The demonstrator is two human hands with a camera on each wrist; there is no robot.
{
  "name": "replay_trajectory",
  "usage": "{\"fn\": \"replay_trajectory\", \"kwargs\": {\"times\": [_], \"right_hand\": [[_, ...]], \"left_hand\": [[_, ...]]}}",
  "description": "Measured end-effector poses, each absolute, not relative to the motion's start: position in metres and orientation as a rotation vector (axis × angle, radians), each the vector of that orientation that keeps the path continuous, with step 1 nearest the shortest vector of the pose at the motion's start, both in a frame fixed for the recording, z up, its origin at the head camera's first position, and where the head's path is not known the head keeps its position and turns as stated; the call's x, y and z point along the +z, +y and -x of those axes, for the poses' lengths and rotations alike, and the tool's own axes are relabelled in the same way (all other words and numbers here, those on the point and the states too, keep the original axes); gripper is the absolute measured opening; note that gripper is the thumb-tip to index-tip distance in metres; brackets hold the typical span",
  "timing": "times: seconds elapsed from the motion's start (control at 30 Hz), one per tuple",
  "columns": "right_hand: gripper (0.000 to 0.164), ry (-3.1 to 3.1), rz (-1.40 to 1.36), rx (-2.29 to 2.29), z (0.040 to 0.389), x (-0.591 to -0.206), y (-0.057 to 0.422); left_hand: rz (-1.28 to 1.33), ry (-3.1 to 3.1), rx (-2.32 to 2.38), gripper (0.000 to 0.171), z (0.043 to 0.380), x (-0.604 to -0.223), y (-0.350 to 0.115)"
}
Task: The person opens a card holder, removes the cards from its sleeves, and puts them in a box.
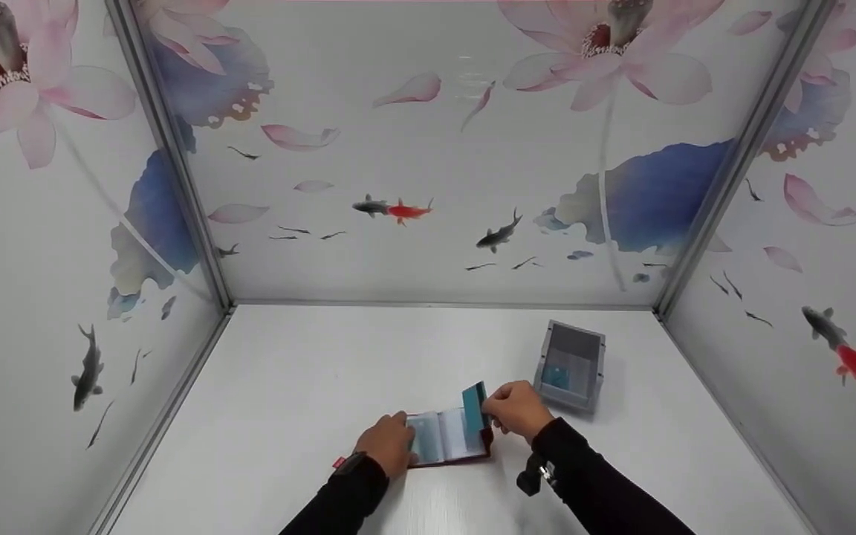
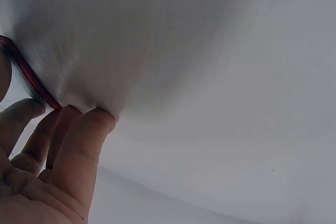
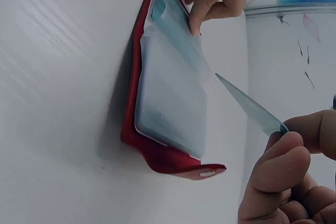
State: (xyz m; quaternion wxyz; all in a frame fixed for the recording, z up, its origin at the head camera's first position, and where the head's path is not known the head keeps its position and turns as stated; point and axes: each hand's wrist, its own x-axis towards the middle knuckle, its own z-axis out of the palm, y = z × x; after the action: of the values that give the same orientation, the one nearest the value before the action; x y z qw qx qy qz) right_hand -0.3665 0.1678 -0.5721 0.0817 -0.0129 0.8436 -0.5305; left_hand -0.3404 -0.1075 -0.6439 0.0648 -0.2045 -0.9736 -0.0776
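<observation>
A card holder (image 1: 452, 438) with a red cover and clear plastic sleeves lies spread on the white table. At its left end my left hand (image 1: 387, 444) holds it, thumb on the sleeves and fingers along the edge. My right hand (image 1: 521, 409) pinches a teal card (image 1: 472, 410) at the holder's right end. In the right wrist view the card (image 3: 254, 109) slants above the sleeves, its far tip close to them; contact there is unclear. A red flap (image 3: 202, 172) with a pale oval spot sticks out from the cover. The left wrist view catches only the red cover's edge (image 2: 31, 74).
A grey plastic bin (image 1: 565, 401) stands behind my right hand, with something teal (image 1: 556, 377) inside. White panels printed with lotus flowers and fish enclose the table (image 1: 309, 364) at left, back and right.
</observation>
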Motion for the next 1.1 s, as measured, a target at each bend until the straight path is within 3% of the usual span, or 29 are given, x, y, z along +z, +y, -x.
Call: {"fn": "replay_trajectory", "kwargs": {"times": [0.63, 0.93, 1.1], "right_hand": [[0.023, 2.716, -0.178, -1.478, 0.395, -0.568, 0.211], [0.039, 2.745, -0.227, -1.485, 0.405, -0.552, 0.245], [0.036, 2.83, -0.233, -1.416, 0.413, -0.543, 0.265]], "left_hand": [[0.604, -2.975, -0.239, 0.028, 0.34, -0.642, -0.107], [0.618, -2.982, -0.224, 0.03, 0.339, -0.64, -0.108], [0.651, -2.955, -0.182, 0.028, 0.339, -0.64, -0.109]]}}
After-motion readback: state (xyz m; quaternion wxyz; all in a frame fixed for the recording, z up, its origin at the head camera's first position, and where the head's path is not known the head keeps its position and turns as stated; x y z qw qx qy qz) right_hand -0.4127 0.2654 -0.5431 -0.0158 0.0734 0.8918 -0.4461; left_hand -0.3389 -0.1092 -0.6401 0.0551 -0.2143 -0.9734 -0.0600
